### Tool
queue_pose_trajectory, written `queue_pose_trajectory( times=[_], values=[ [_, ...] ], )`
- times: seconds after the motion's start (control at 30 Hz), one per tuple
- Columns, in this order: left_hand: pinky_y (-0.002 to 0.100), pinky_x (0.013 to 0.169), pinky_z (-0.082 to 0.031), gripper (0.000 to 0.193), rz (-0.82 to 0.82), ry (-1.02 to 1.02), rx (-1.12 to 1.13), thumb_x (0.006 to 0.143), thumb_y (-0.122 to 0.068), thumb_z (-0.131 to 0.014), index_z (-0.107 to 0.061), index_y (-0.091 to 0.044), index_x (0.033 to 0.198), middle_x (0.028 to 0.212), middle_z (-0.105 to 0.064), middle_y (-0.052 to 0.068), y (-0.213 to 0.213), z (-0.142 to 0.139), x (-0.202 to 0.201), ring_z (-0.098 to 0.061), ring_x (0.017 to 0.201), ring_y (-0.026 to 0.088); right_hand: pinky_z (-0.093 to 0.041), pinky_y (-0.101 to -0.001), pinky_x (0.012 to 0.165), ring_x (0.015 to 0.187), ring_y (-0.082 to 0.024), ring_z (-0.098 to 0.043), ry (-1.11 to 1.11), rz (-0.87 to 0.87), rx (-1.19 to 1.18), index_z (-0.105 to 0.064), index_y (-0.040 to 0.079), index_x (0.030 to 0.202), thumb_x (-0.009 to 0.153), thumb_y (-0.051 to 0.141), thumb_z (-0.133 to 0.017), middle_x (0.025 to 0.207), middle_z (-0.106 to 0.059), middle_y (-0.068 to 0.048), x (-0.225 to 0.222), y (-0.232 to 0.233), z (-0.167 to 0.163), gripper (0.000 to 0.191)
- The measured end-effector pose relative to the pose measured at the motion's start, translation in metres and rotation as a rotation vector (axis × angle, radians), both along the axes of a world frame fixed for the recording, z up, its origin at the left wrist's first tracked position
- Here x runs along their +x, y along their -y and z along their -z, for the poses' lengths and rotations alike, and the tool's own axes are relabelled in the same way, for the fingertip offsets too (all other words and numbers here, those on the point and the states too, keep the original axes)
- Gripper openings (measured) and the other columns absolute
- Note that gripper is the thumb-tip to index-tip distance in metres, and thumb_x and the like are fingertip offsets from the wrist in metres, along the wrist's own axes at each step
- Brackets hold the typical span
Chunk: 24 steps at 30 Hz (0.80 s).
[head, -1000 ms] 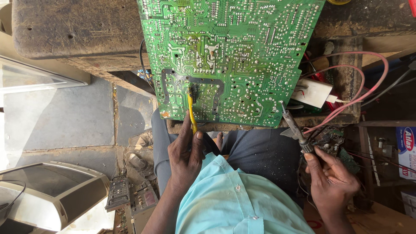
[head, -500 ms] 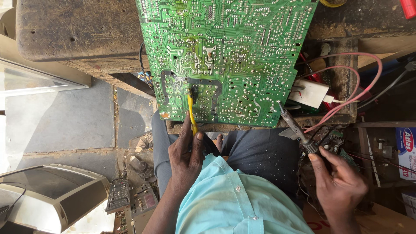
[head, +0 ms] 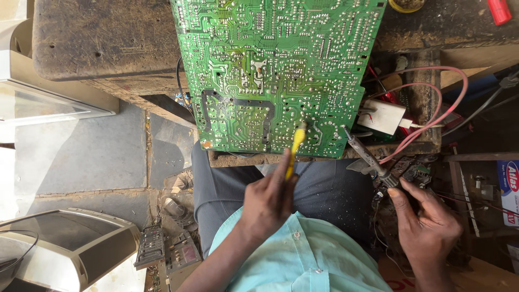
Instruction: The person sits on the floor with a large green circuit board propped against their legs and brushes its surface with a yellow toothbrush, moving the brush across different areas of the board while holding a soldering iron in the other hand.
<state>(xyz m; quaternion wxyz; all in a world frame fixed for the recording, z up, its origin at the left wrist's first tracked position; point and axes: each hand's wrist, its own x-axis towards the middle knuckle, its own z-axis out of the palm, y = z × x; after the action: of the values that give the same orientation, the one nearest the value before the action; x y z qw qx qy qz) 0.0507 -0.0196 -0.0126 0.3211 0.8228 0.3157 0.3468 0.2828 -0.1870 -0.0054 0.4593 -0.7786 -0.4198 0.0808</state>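
A large green circuit board (head: 275, 70) lies solder side up on a dark wooden bench (head: 102, 38). My left hand (head: 267, 203) grips a thin yellow tool (head: 295, 148) whose tip touches the board's near edge, right of its middle. My right hand (head: 424, 227) holds a soldering iron (head: 370, 159) by its handle; the metal tip points at the board's lower right corner. Grey trousers and a light turquoise shirt (head: 303, 259) fill the bottom of the view.
Red and pink wires (head: 448, 103) loop over a white block (head: 386, 116) right of the board. A red object (head: 498, 11) lies at the top right. A grey device casing (head: 70, 249) and small circuit panels (head: 162, 246) sit on the paved floor at the left.
My left hand has shifted the yellow tool rightward along the board's near edge. The right hand and soldering iron have stayed near the board's lower right corner.
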Motion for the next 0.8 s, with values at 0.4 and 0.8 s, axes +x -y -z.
queue_pose_trajectory(
  times=[0.4, 0.8],
  values=[
    [0.041, 0.054, -0.049, 0.068, 0.027, -0.078, 0.138, 0.103, -0.01, -0.068, -0.033, -0.004, 0.162, 0.081, -0.062, 0.009, -0.001, -0.006, 0.045, -0.059, 0.059, 0.025, -0.056, -0.023, 0.078, 0.092, -0.014, -0.071, -0.049, 0.01, -0.019, -0.072, -0.007, 0.123, 0.1, -0.001, -0.077, 0.104, -0.075, -0.017, 0.008, -0.004, -0.003, 0.025],
    [0.041, 0.058, -0.053, 0.07, 0.024, -0.23, 0.325, 0.098, -0.006, -0.061, -0.031, 0.003, 0.162, 0.086, -0.056, 0.01, 0.004, 0.022, 0.056, -0.061, 0.067, 0.024, -0.058, -0.024, 0.085, 0.096, -0.014, -0.072, -0.129, -0.004, 0.039, -0.07, -0.008, 0.125, 0.099, -0.003, -0.075, 0.107, -0.075, -0.018, 0.006, -0.006, 0.013, 0.027]
  ],
)
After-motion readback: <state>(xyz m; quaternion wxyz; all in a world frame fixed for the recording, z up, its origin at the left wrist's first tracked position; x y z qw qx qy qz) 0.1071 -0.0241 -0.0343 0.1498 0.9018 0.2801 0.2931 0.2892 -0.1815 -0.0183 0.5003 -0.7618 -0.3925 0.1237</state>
